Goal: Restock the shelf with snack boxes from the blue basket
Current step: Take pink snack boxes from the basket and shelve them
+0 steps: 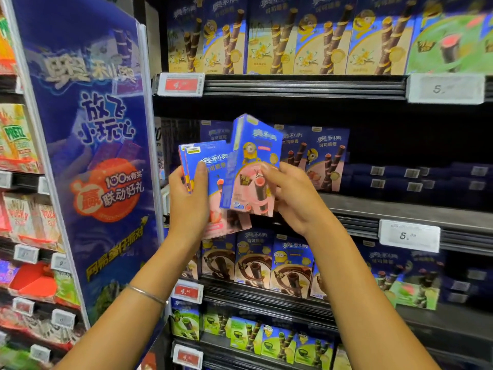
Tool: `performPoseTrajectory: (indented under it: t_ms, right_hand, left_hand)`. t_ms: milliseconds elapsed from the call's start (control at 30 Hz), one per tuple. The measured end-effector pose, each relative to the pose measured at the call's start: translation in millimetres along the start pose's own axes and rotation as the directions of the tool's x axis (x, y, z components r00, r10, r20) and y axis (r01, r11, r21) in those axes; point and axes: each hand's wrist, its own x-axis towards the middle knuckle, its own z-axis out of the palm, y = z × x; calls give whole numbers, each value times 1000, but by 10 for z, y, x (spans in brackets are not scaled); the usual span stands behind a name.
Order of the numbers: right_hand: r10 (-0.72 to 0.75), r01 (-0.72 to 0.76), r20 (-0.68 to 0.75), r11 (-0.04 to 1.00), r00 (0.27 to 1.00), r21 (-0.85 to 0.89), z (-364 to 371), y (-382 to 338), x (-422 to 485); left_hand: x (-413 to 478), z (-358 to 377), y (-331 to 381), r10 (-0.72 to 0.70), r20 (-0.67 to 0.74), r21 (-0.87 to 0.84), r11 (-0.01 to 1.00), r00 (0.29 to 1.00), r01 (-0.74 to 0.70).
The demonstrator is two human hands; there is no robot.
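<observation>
Mid-restock. Left hand (188,193) grips a small stack (213,166) of pink boxes, fingers curled round its edge. Right hand (290,193) pinches one more box (250,166), tilted, just in front of the middle shelf (373,206). Neither is placed yet. A few shelved boxes (328,156) stand at the back; the front looks free. Basket not in view, so what's left is unknown. Promo panel (88,129) crowds the left and dark packs (400,177) fill the right.

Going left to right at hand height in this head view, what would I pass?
Pretz boxes → blue banner → left hand gripping snack box stack → tilted snack box → right hand → shelved snack boxes → dark flat boxes
</observation>
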Motion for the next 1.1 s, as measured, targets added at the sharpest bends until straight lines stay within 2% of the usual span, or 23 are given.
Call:
performPoseTrajectory:
  t_ms: [67, 133, 267, 367, 433, 533, 600, 667, 733, 833, 933, 1000, 1100]
  right_hand:
    - [33, -25, -40, 983, 999, 180, -40, -19, -16]
    - [56, -39, -68, 973, 996, 227, -43, -35, -39]
    - [67, -69, -90, 997, 994, -17, 63, 33, -88]
    - [3, -29, -80, 944, 997, -328, 166, 58, -161]
    - [-67, 31, -81, 924, 994, -382, 183, 47, -162]
    - [-123, 105, -97, 980, 988, -168, 122, 8, -149]
    - [-86, 94, -105, 993, 991, 74, 48, -32, -139]
    - [10, -4, -14, 930, 1000, 368, 0, -77, -135]
    - [37, -66, 70, 872, 997, 485, -14, -93, -152]
    - [59, -74, 54, 933, 997, 351, 51, -37, -156]
    - [60, -42, -88, 981, 994, 189, 68, 14, -132]
    - [-29, 46, -179, 995, 983, 93, 46, -6, -89]
    - [-194, 187, -334, 981, 923, -52, -25, -105, 18]
  left_hand:
    - [-21, 16, 13, -25, -3, -18, 1000, 1000, 25]
    - [-59, 51, 29, -33, -5, -25, 999, 999, 32]
    - [-146, 143, 36, 6, -25, -8, 1000, 1000, -6]
    - [-194, 178, 35, 56, -29, 35, 998, 998, -55]
    - [-215, 176, 63, 64, -42, 33, 998, 997, -62]
    - [-224, 135, 107, 81, -75, 55, 996, 994, -77]
    - [-222, 103, 114, 89, -78, 79, 993, 993, -83]
    - [-216, 83, 115, 79, -83, 96, 993, 993, -71]
    - [-212, 71, 125, 67, -90, 108, 993, 994, -57]
    - [-222, 53, 130, 77, -86, 141, 988, 993, -64]
    - [-237, 1, 129, 67, -90, 178, 983, 994, -50]
    - [-228, -52, 138, 63, -104, 194, 980, 993, -42]
    - [-189, -131, 164, 79, -143, 191, 980, 987, -51]
